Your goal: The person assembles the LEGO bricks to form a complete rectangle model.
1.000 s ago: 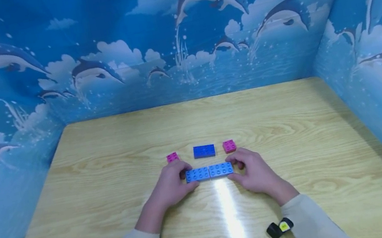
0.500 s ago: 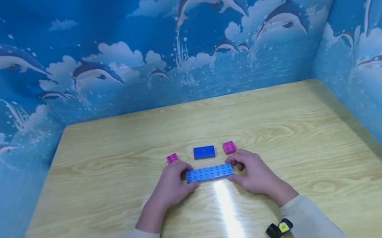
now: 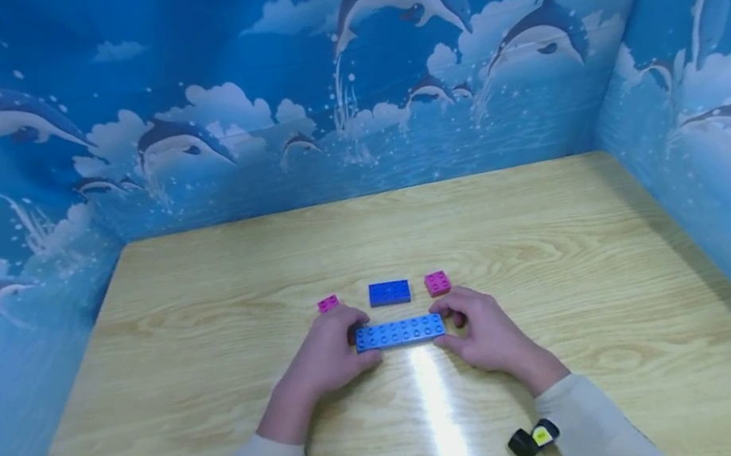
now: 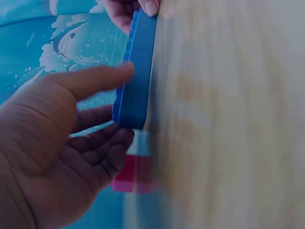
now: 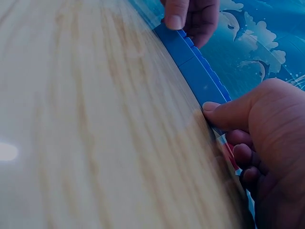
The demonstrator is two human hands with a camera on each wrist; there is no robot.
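Observation:
Two light blue building bricks, the left one (image 3: pixel 378 336) and the right one (image 3: pixel 422 327), lie end to end in a row, studs up, on the wooden table. My left hand (image 3: pixel 331 351) pinches the left brick at its outer end, thumb on the near side and fingers on the far side. At the opposite end my right hand (image 3: pixel 482 328) grips the right brick the same way. In the right wrist view a thin seam shows between the bricks, and the right thumb (image 5: pixel 221 112) presses the near face.
Behind the row lies a dark blue brick (image 3: pixel 389 293), with a small pink brick (image 3: pixel 438 283) to its right. Another pink brick (image 3: pixel 328 303), partly hidden by my left hand, lies to its left. Dolphin-print cloth (image 3: pixel 218 172) walls the wooden table (image 3: pixel 201 288) in.
The narrow gap between the two light blue bricks has closed; their ends now meet. Both hands have stayed nearly in place, keeping their grips.

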